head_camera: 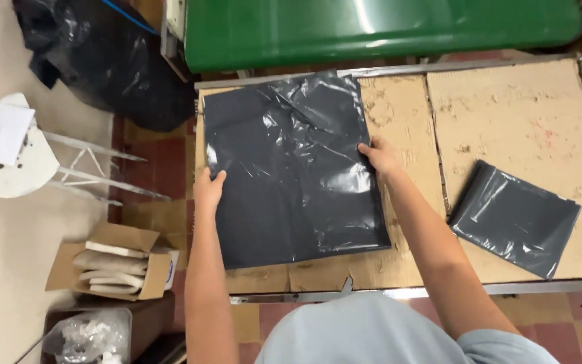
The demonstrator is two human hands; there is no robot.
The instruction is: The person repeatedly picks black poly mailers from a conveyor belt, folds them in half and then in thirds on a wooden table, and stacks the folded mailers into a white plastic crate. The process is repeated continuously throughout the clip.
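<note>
A large dark grey plastic bag [291, 168] lies flat and wrinkled on a worn cardboard-covered table [405, 121]. My left hand [208, 190] grips the bag's left edge about halfway down. My right hand [380, 156] holds the bag's right edge, fingers on the plastic. A smaller folded stack of the same dark plastic bags [514, 219] rests on the table to the right, apart from both hands.
A green machine cover [378, 27] stands behind the table. A black bag [102, 61] lies on the floor at the far left, next to a white stool [8, 145]. An open cardboard box with rolled items [112, 263] sits at the lower left, above a bin [89, 334].
</note>
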